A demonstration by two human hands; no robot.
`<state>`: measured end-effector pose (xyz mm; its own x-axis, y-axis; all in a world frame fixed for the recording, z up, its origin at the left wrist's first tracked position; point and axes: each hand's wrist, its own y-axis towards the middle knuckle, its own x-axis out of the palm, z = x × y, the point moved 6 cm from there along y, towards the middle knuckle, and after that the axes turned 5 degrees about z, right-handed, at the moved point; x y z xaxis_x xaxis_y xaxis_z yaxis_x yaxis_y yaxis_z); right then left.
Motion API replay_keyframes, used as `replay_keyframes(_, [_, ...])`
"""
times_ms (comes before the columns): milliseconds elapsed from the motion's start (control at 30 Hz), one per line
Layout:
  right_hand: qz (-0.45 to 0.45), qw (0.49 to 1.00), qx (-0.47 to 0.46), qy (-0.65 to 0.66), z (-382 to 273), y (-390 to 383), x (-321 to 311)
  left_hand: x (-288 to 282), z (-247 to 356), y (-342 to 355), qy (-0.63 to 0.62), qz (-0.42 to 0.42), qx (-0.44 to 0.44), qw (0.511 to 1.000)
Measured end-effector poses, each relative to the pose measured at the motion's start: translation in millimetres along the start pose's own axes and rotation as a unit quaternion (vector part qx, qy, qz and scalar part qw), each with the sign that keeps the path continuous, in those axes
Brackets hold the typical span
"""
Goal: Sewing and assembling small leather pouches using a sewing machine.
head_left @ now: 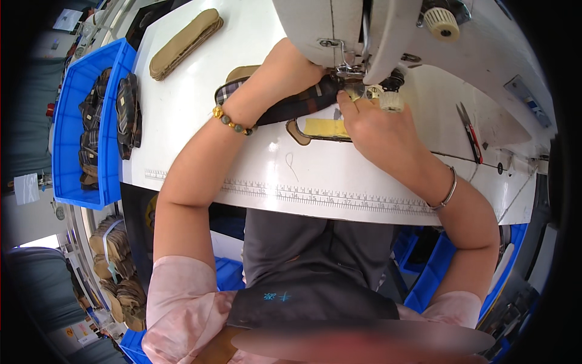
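Observation:
A dark plaid fabric piece [308,101] with a black edge lies under the needle area of a white sewing machine [345,30]. My left hand [295,68] is bent over its far side, with the fingers curled on the fabric and the fingertips partly hidden by the machine head. Close to the presser foot [351,70], my right hand [379,124] pinches the edge of the piece, its index finger pointing at the foot. A tan-edged part [297,132] with a yellow strip [325,127] lies flat below the right hand's fingers.
A stack of tan pieces [185,43] lies at the far left of the table. Folded plaid pieces [127,115] sit against a blue bin [66,142] holding more plaid pieces. Red-and-black snips [470,134] lie at right. A printed ruler [315,197] runs along the near edge.

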<state>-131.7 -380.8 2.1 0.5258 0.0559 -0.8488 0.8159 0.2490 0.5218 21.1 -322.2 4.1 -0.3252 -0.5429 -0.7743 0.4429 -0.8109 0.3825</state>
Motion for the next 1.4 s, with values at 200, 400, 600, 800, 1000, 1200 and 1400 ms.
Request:
replay_keyframes(200, [0.014, 0.999, 0.024, 0.025, 8.4, -3.4, -1.6, -36.6, 39.4, -19.9, 0.231, 0.04, 0.039, 0.971])
replay_keyframes(400, [0.024, 0.997, 0.018, 0.074, 5.8, -1.6, -3.8, -26.9, 48.8, -40.6, 0.103, -0.013, 0.167, 0.98])
replay_keyframes(600, [0.003, 0.998, 0.006, 0.06, -1.1, -3.3, -15.5, -17.9, 32.7, -38.8, 0.058, -0.004, 0.137, 0.989])
replay_keyframes(800, [0.001, 0.999, -0.005, 0.042, -2.7, -3.5, -13.5, -15.1, 36.3, -38.1, 0.086, 0.025, 0.168, 0.982])
replay_keyframes(1000, [-0.012, 0.998, 0.028, 0.048, 6.2, -5.0, -6.5, -17.1, 34.3, -35.4, 0.081, 0.003, 0.158, 0.984])
replay_keyframes(1200, [-0.01, 0.996, 0.034, 0.078, 7.7, -4.6, -5.1, -17.4, 25.2, -33.5, 0.034, -0.01, 0.095, 0.995])
replay_keyframes(1400, [-0.014, 0.997, 0.038, 0.059, 8.7, -5.0, -1.6, -17.7, 24.8, -31.1, 0.055, 0.013, 0.076, 0.995])
